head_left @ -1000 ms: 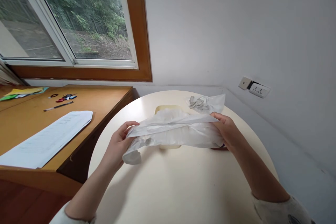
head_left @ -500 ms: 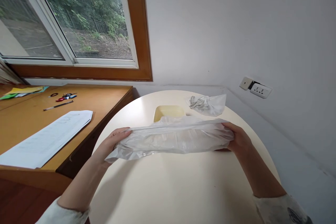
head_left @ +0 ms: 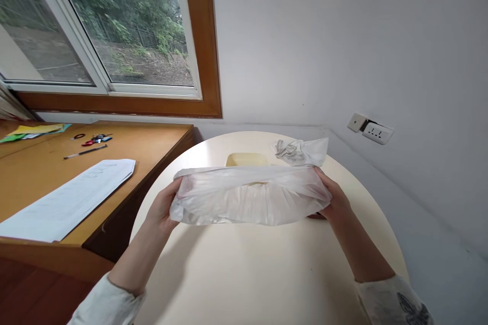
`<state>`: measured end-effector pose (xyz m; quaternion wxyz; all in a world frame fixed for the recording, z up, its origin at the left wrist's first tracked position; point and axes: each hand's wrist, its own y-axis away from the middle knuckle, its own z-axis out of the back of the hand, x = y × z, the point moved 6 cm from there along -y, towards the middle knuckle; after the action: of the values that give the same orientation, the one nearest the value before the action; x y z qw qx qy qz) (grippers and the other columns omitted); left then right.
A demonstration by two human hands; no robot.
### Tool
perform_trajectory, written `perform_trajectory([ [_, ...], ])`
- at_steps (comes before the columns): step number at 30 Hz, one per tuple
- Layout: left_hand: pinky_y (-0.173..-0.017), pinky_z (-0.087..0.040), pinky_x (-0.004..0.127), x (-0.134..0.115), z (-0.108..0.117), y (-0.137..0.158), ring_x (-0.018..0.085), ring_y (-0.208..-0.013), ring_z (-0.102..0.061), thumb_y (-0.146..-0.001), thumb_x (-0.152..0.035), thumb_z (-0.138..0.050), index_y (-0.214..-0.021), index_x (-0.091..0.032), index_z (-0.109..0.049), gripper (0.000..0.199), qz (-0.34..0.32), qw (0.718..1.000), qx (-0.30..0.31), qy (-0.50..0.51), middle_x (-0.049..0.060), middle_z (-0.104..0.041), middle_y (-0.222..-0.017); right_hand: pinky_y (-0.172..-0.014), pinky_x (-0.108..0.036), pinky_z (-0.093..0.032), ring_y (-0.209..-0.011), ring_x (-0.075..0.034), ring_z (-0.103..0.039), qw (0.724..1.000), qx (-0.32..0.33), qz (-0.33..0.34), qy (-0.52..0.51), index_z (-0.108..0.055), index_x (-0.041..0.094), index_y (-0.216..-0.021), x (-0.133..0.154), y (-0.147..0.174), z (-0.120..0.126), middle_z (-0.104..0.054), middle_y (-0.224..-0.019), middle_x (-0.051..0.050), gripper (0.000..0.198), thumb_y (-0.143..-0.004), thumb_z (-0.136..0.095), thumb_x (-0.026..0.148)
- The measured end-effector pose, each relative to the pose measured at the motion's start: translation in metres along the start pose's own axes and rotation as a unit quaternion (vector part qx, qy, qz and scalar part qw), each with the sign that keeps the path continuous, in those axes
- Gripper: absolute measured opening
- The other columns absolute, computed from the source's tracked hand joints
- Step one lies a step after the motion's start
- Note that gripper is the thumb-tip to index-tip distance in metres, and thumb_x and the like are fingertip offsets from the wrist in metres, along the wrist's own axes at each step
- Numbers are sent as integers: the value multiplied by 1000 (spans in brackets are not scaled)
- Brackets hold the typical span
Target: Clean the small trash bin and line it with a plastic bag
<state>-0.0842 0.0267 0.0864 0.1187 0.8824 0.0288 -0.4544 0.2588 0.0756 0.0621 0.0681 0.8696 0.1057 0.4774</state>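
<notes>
A translucent white plastic bag (head_left: 244, 205) is stretched sideways between my two hands above the round table. My left hand (head_left: 165, 203) grips its left end, and some fingers show pinkish through the film. At the other end, my right hand (head_left: 333, 195) is closed on the bag, its thumb along the upper edge. The bag's mouth gapes slightly near the middle. Behind it, a pale yellow container (head_left: 247, 159) is partly covered from view. A dark reddish-brown item (head_left: 317, 216) peeks out beneath the bag by my right hand; I cannot make out what it is.
A crumpled clear plastic bag (head_left: 301, 151) lies at the back of the cream round table (head_left: 244, 274). On the wooden desk (head_left: 152, 137) to the left are papers (head_left: 76, 198), a pen (head_left: 85, 152) and keys (head_left: 98, 139). A wall socket (head_left: 377, 132) is on the right.
My hands have drawn slightly closer together. The left hand has shifted right and its fingers now show through the film; the bag's upper edge is higher, with a gap at the middle.
</notes>
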Motion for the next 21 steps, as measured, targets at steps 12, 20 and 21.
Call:
perform_trajectory([
  [12, -50, -48, 23, 7, 13, -31, 15, -57, -61, -76, -33, -61, -80, -15, -63, 18, 114, 982, 40, -143, 3, -65, -66, -79, -34, -51, -97, -23, -61, 969, -45, 86, 227, -59, 24, -105, 8, -28, 13, -64, -109, -6, 36, -72, -61, 40],
  [20, -87, -43, 32, -38, -33, -28, 24, -112, -51, -75, -53, -55, -121, -23, -50, 55, -63, 864, 103, -488, 10, -54, -124, -100, -39, -34, -121, -22, -44, 883, 5, 205, 423, -45, 26, -125, 36, -20, -16, -50, -128, -9, 53, -76, -56, 44],
  [21, -86, -43, 32, -36, -46, -24, 25, -112, -51, -74, -53, -56, -124, -25, -47, 58, -56, 833, 137, -533, 9, -55, -123, -101, -39, -33, -124, -23, -40, 870, 36, 186, 456, -46, 28, -124, 34, -19, -26, -47, -131, -7, 52, -76, -55, 46],
])
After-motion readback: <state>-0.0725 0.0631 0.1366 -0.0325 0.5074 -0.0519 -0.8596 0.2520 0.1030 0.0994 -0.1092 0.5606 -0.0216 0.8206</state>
